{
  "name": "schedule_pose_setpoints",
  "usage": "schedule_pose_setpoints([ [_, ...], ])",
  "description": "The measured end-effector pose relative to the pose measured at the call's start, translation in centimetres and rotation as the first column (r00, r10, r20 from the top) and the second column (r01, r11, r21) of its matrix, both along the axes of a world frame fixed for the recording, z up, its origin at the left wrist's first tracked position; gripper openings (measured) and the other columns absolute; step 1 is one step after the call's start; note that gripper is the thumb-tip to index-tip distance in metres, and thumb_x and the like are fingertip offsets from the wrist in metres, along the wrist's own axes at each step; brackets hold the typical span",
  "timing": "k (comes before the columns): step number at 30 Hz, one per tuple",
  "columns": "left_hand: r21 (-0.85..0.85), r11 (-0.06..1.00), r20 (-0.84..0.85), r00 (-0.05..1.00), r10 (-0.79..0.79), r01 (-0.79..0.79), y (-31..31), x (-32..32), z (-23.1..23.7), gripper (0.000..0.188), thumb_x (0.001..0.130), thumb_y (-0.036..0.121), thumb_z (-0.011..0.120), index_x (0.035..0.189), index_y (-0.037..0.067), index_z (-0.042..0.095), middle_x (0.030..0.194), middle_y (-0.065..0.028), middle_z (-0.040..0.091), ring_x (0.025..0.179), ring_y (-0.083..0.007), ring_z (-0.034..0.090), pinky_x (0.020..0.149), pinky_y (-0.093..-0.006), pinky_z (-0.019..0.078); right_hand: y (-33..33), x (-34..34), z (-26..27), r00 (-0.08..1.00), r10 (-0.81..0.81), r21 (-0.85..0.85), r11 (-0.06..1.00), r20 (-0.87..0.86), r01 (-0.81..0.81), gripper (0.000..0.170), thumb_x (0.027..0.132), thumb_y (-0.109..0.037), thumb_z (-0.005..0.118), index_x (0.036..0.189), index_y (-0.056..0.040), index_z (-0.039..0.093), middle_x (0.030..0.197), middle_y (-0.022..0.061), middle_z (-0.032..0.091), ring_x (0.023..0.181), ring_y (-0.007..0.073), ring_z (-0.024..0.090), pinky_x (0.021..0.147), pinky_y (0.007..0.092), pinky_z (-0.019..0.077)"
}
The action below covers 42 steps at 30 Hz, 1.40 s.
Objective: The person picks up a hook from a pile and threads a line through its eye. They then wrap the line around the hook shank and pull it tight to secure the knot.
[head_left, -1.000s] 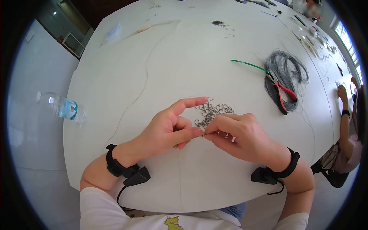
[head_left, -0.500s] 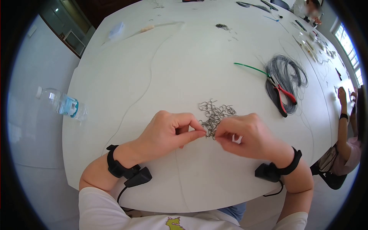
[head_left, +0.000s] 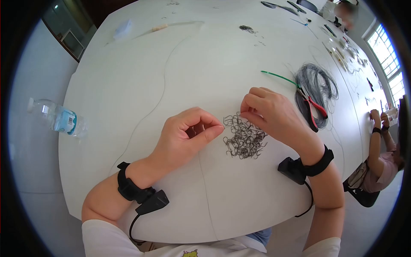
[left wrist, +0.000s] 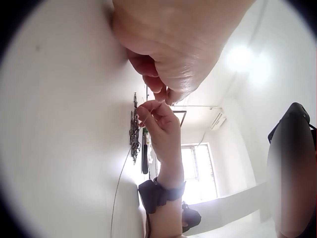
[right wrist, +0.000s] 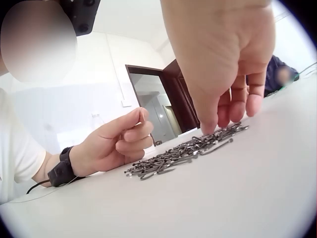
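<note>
A tangled pile of dark fish hooks (head_left: 245,139) lies on the white table between the hands. At its left edge is my left hand (head_left: 188,132), thumb and forefinger pinched together; a thin line (head_left: 204,188) runs from beneath this hand toward the near table edge. What the pinch holds is too fine to tell for certain, though a line seems to lead into it. My right hand (head_left: 272,109) reaches over the far side of the pile, thumb and forefinger closing at a hook there. From the right wrist view, its fingertips (right wrist: 237,111) hang right down at the hooks (right wrist: 185,148).
Red-and-black pliers (head_left: 314,109) lie on a grey bundle of line (head_left: 319,81) with a green tie (head_left: 276,76). Farther back are a smaller dark pile (head_left: 247,29) and a wooden-handled tool (head_left: 159,28). A bottle (head_left: 58,118) appears at left; another person (head_left: 381,165) sits at right.
My hands were together at the pile's near edge and have separated. The right hand has moved away to the far side; the left forefinger, earlier stretched out, has bent to the thumb.
</note>
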<state>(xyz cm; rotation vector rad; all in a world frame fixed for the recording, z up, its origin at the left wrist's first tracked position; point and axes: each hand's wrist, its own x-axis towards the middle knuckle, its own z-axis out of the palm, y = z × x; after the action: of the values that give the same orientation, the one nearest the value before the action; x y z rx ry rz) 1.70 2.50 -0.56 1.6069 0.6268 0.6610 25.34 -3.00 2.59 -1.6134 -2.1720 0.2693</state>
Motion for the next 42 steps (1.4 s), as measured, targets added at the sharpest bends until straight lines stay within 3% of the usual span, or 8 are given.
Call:
schedule_pose_setpoints([
  [3, 0.188, 0.982, -0.004, 1.0, 0.026, -0.024, 0.1, -0.2, 0.3, 0.003, 0.09, 0.003, 0.069, 0.09, 0.006, 0.068, 0.086, 0.0026, 0.06, 0.068, -0.0019, 0.05, 0.06, -0.0191, 0.039, -0.6, -0.3, 0.5, 1.0, 0.005, 0.019, 1.0, 0.023, -0.006, 0.01, 0.086, -0.009, 0.07, 0.085, -0.0023, 0.062, 0.085, 0.0065, 0.063, 0.071, 0.0199, 0.063, 0.063, 0.0311, 0.0495],
  [5, 0.182, 0.983, 0.027, 0.999, 0.025, -0.029, -0.1, -0.2, 0.5, 0.009, 0.087, 0.001, 0.07, 0.092, 0.008, 0.072, 0.09, 0.0029, 0.059, 0.068, -0.0023, 0.049, 0.059, -0.0201, 0.0386, -1.7, -1.1, 2.0, 0.955, -0.068, -0.178, 0.984, -0.29, 0.016, 0.011, 0.088, -0.01, 0.069, 0.087, -0.0012, 0.062, 0.083, 0.0064, 0.064, 0.071, 0.0167, 0.062, 0.063, 0.0284, 0.0479],
  [9, 0.23, 0.972, 0.043, 0.998, 0.044, -0.053, -0.8, -0.1, 0.9, 0.013, 0.085, -0.001, 0.072, 0.093, 0.009, 0.075, 0.087, 0.0024, 0.06, 0.069, -0.0033, 0.05, 0.058, -0.02, 0.0382, -3.2, -2.1, 3.0, 0.882, -0.152, -0.385, 0.922, -0.447, -0.036, 0.011, 0.091, -0.011, 0.067, 0.089, -0.001, 0.062, 0.082, 0.0034, 0.064, 0.073, 0.0107, 0.059, 0.064, 0.0252, 0.0462],
  [11, 0.286, 0.958, 0.056, 0.998, 0.014, -0.03, -1.1, 0.0, 0.9, 0.015, 0.083, -0.001, 0.074, 0.094, 0.01, 0.076, 0.085, 0.0019, 0.061, 0.068, -0.0045, 0.052, 0.057, -0.0198, 0.0384, -3.5, -2.2, 2.1, 0.718, -0.301, -0.573, 0.803, -0.628, -0.165, 0.017, 0.094, -0.018, 0.065, 0.094, -0.0008, 0.065, 0.077, 0.0019, 0.063, 0.069, 0.0079, 0.055, 0.062, 0.0247, 0.0457],
  [17, 0.314, 0.95, 0.001, 1.0, -0.01, 0.01, -1.2, -0.1, 1.1, 0.007, 0.085, 0.003, 0.073, 0.09, 0.008, 0.073, 0.082, 0.0017, 0.061, 0.065, -0.0054, 0.05, 0.057, -0.021, 0.0392, -3.7, -2.7, 0.7, 0.531, -0.386, -0.588, 0.758, -0.754, -0.283, 0.02, 0.097, -0.02, 0.062, 0.097, -0.0002, 0.064, 0.077, -0.0017, 0.06, 0.069, 0.0052, 0.053, 0.062, 0.0217, 0.0447],
  [24, 0.036, 0.999, -0.003, 1.0, 0.002, -0.002, -1.4, 0.0, 0.7, 0.004, 0.092, 0.006, 0.067, 0.09, 0.004, 0.064, 0.081, 0.0036, 0.061, 0.067, -0.0018, 0.05, 0.059, -0.0194, 0.0412, -3.8, -3.4, 0.3, 0.593, -0.351, -0.453, 0.891, -0.725, -0.026, 0.016, 0.094, -0.015, 0.064, 0.097, 0.0009, 0.063, 0.079, 0.0025, 0.062, 0.066, 0.0077, 0.059, 0.06, 0.0224, 0.0461],
  [29, -0.031, 0.999, -0.066, 0.998, -0.01, 0.008, -1.5, -0.1, 0.8, 0.007, 0.093, 0.009, 0.067, 0.091, 0.004, 0.064, 0.078, 0.0041, 0.061, 0.067, -0.0011, 0.049, 0.059, -0.0189, 0.0415, -3.9, -3.7, 0.5, 0.843, -0.073, -0.043, 0.997, -0.533, 0.059, 0.011, 0.086, -0.006, 0.07, 0.094, -0.0027, 0.062, 0.083, 0.0062, 0.064, 0.062, 0.0135, 0.062, 0.052, 0.026, 0.0474],
  [42, -0.112, 0.994, -0.085, 0.996, -0.015, 0.005, -1.3, -0.3, 1.4, 0.005, 0.096, 0.007, 0.061, 0.093, 0.003, 0.062, 0.086, 0.0041, 0.06, 0.078, -0.0017, 0.05, 0.07, -0.0192, 0.0429, -3.7, -2.6, 0.0, 0.914, -0.068, 0.02, 0.996, -0.401, 0.083, 0.011, 0.082, -0.002, 0.069, 0.087, -0.0053, 0.06, 0.082, 0.0049, 0.063, 0.059, 0.0143, 0.063, 0.049, 0.0254, 0.0467],
])
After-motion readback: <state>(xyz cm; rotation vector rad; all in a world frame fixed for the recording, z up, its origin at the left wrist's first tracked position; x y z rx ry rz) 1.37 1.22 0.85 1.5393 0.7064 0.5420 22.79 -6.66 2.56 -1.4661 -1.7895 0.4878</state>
